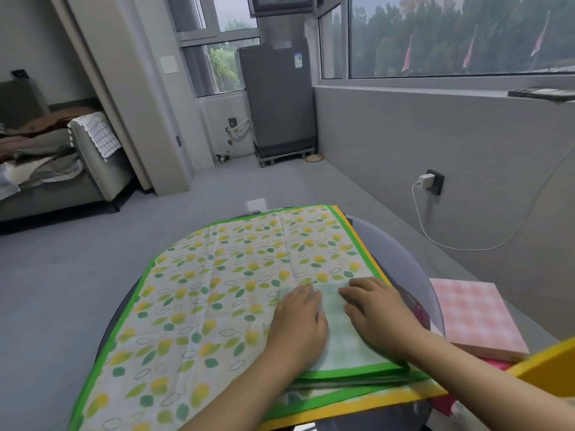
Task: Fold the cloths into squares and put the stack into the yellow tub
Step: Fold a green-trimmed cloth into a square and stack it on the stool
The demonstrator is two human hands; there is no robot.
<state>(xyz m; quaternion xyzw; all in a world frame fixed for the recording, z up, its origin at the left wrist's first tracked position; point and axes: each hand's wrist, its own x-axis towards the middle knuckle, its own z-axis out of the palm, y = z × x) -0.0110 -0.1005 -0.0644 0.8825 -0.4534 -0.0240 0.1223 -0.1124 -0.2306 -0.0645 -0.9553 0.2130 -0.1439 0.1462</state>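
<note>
A large white cloth with a green and yellow leaf print and a green border (217,275) lies spread over the round table. On its near right part rests a small folded pale green checked cloth (334,321). My left hand (298,321) presses flat on that folded cloth's left side, and my right hand (376,312) presses flat on its right side. Both hands lie palm down with fingers spread, gripping nothing. More cloth edges, green and yellow (357,396), show in layers beneath. A yellow tub's rim (547,359) pokes in at the right edge.
A pink checked box or pad (476,315) sits on the table's right side, beside something magenta (417,306). The glass table's rim (404,259) curves behind the cloths. Grey floor, a sofa at left, a washing machine at the back, and a charger cable on the right wall.
</note>
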